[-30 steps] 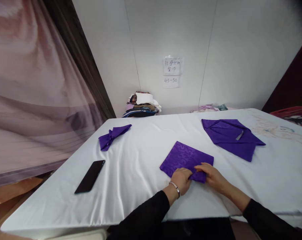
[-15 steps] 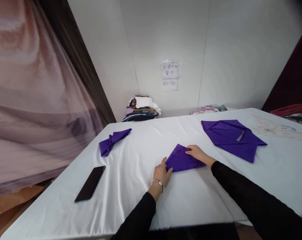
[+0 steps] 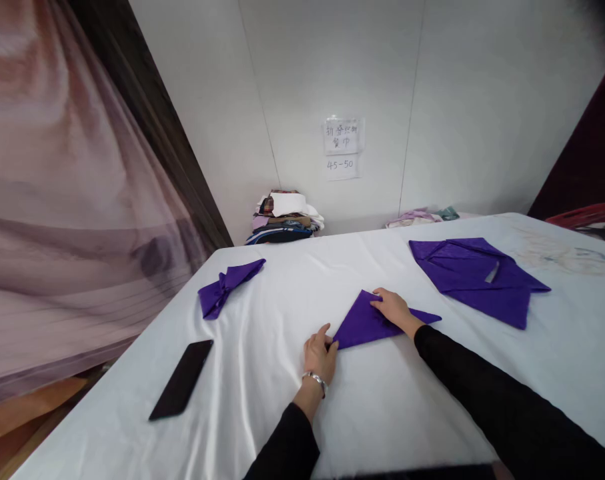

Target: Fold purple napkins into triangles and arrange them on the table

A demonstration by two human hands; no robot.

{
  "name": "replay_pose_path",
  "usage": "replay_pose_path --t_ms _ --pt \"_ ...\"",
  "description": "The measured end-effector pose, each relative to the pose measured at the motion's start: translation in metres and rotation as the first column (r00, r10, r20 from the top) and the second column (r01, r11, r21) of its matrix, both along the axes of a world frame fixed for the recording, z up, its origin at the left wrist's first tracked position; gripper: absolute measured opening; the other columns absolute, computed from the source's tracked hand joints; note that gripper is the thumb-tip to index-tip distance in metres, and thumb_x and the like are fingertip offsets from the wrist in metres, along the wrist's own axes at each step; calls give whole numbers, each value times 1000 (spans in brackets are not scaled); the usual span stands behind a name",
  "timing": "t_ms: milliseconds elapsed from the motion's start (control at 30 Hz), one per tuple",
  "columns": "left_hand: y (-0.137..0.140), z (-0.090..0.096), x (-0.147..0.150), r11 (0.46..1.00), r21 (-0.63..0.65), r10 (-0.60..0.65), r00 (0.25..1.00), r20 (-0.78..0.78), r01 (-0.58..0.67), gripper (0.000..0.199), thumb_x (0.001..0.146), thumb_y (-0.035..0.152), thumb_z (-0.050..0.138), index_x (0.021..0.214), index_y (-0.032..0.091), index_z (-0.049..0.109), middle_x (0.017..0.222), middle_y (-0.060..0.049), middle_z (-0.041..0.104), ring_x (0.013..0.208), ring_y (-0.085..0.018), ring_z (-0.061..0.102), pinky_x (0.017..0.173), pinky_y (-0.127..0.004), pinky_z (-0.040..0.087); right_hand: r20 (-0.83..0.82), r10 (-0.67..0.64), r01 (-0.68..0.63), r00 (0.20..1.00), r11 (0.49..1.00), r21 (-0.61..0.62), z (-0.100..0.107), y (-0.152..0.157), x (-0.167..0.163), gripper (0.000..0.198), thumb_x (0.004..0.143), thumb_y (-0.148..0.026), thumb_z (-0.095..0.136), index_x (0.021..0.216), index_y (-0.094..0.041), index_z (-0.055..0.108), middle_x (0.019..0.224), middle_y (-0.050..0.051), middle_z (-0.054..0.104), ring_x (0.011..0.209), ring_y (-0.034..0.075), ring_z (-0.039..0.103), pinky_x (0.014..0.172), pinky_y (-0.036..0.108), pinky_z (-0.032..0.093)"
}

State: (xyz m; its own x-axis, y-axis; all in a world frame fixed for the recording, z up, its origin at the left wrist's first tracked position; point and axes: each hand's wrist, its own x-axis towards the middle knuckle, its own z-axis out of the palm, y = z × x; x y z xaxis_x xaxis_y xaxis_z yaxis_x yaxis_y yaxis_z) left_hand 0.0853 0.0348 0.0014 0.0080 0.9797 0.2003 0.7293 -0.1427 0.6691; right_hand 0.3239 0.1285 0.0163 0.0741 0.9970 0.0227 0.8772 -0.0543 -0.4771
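Observation:
A purple napkin [image 3: 361, 325] lies folded into a flat triangle on the white cloth, one point facing away from me. My left hand [image 3: 320, 355], with a silver bracelet at the wrist, is closed at its left corner, thumb and fingers around the tip. On the right slope, just below the top point, my right hand [image 3: 394, 311] grips the cloth's edge between thumb and fingers. The napkin's right tip sticks out beyond my right wrist. Farther right lies another purple napkin [image 3: 475, 270], loosely folded with a pale tag showing. A knotted purple napkin [image 3: 227, 285] sits at the left.
A dark phone [image 3: 182, 380] rests at the left of the white-covered table [image 3: 262, 393]. Behind the table's far edge is a stack of folded clothes [image 3: 285, 219], with more cloth [image 3: 417, 217] farther right. A paper sign [image 3: 341, 148] hangs on the wall. Curtains flank both sides.
My left hand has shifted slightly left and nearer to me at the napkin's corner. The right tip of the napkin now shows past my right wrist. The view has moved a little.

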Motion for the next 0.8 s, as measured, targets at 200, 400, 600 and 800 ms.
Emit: replay_pose_path --t_ms 200,400,600,800 --pt "2 -8 0 996 85 -4 999 35 1 37 76 15 52 112 21 53 72 3 62 77 -15 56 85 -37 41 54 -16 14 998 999 30 -5 1 -3 37 81 -35 53 116 -22 53 105 7 65 97 23 59 73 29 42" --pt "1 -7 0 997 72 -13 1000 10 13 33 77 16 51 109 22 54 72 2 61 79 -17 56 86 -39 41 85 -17 13 996 998 58 -5 2 -5 36 82 -35 53 116 -21 53 107 7 65 98 23 59 75 29 42" --pt "-1 -1 -2 998 46 -38 999 -10 38 38 74 17 55 111 21 54 80 1 62 85 -17 55 87 -40 41 103 -25 16 994 996 83 -7 3 -5 36 82 -35 53 115 -21 54 105 7 66 96 23 60 75 29 42" --pt "2 1 -5 998 38 -40 999 -37 41 32 75 12 51 105 19 56 74 1 60 82 -17 54 85 -39 42 113 -36 25 993 994 102 -9 1 -6 38 82 -36 53 116 -20 54 105 8 66 96 23 60 76 29 43"
